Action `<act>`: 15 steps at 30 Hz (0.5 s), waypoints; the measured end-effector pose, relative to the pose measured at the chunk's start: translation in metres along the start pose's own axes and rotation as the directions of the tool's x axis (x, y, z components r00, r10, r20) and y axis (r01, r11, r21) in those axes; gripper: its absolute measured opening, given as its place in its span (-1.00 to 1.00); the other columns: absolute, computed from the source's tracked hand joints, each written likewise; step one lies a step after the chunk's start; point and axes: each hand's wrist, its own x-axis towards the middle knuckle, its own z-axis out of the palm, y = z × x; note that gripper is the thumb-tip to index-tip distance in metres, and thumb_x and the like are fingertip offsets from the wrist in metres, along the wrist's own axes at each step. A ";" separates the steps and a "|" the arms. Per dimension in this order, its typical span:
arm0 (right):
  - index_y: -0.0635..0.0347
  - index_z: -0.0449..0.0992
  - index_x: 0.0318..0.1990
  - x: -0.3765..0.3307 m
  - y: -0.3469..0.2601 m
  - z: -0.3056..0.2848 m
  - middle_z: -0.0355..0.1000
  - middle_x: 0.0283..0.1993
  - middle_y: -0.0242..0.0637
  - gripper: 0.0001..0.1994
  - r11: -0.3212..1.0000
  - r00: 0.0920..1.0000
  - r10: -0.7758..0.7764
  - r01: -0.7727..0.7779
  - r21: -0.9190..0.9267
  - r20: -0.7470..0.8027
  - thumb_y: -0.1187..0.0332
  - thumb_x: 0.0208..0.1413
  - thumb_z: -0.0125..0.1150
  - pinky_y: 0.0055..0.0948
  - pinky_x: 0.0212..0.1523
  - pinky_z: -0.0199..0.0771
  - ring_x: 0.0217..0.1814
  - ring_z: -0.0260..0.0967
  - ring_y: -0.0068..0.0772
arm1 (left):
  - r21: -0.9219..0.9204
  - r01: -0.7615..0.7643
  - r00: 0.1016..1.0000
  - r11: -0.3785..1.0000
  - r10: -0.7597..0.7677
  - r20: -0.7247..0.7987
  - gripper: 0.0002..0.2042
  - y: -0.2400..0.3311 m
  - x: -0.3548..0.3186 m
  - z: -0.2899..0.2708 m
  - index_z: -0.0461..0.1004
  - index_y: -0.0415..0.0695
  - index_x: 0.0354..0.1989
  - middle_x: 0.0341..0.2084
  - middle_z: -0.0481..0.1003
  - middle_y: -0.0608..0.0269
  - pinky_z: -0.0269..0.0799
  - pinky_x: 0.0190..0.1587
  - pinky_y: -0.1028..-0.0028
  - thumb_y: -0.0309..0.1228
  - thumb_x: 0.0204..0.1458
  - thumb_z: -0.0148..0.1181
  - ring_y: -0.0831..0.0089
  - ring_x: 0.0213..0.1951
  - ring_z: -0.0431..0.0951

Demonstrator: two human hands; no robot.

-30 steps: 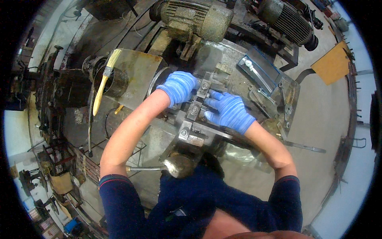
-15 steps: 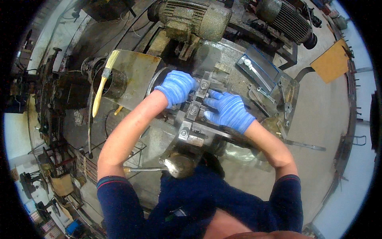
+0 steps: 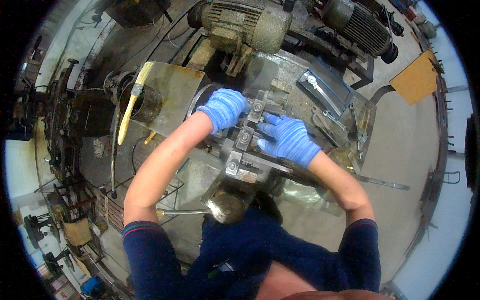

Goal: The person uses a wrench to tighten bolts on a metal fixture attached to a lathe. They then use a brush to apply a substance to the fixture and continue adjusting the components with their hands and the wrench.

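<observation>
Both hands wear blue knit gloves and are at a metal fixture with a row of clamp blocks (image 3: 245, 137), each with a bolt on top. My left hand (image 3: 224, 110) is closed at the fixture's left side, beside the farthest block (image 3: 258, 107). What its fingers hold, if anything, is hidden. On the other side, my right hand (image 3: 291, 137) has its fingers stretched out and apart, their tips reaching the right side of the blocks. The nearest block (image 3: 233, 164) lies toward my body, apart from both hands.
A wooden-handled brush (image 3: 132, 102) rests by a sheet-metal guard (image 3: 177, 87) on the left. An open blue case (image 3: 320, 90) holds a dial caliper; several wrenches (image 3: 356, 125) lie nearby. Motors (image 3: 245, 25) stand at the back. A round-ended metal tool (image 3: 225, 206) is near my body.
The whole view has shifted very slightly. Both hands keep their places at the fixture, with no clear change in their grip.
</observation>
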 end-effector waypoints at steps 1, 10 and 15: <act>-0.04 0.46 -0.06 0.000 0.001 0.002 0.30 0.09 -0.20 -0.56 1.000 1.000 -0.010 0.010 -0.010 -0.012 -0.04 -0.04 0.01 -0.17 -0.27 0.42 -0.18 0.38 -0.14 | 0.010 -0.004 1.000 1.000 0.004 -0.009 -0.70 0.000 0.000 0.000 0.52 0.10 -0.23 -0.45 0.51 0.07 0.44 -0.28 0.19 -0.45 -0.24 0.14 0.06 -0.33 0.51; -0.04 0.47 -0.06 0.000 0.000 0.002 0.29 0.10 -0.18 -0.56 1.000 1.000 -0.005 0.005 -0.007 0.010 -0.05 -0.04 0.01 -0.16 -0.26 0.43 -0.16 0.39 -0.13 | -0.049 -0.005 1.000 0.999 0.004 -0.019 -0.74 -0.003 0.003 0.006 0.53 0.14 -0.25 -0.47 0.52 0.10 0.44 -0.27 0.19 -0.38 -0.20 0.16 0.09 -0.35 0.51; -0.03 0.46 -0.06 -0.001 -0.003 -0.001 0.28 0.11 -0.16 -0.56 1.000 0.999 0.005 -0.004 -0.017 0.034 -0.03 -0.04 0.01 -0.15 -0.26 0.43 -0.17 0.39 -0.11 | -0.096 -0.004 0.998 0.995 -0.001 -0.058 -0.76 -0.003 -0.002 0.003 0.54 0.13 -0.26 -0.45 0.52 0.10 0.43 -0.26 0.20 -0.36 -0.18 0.15 0.09 -0.34 0.51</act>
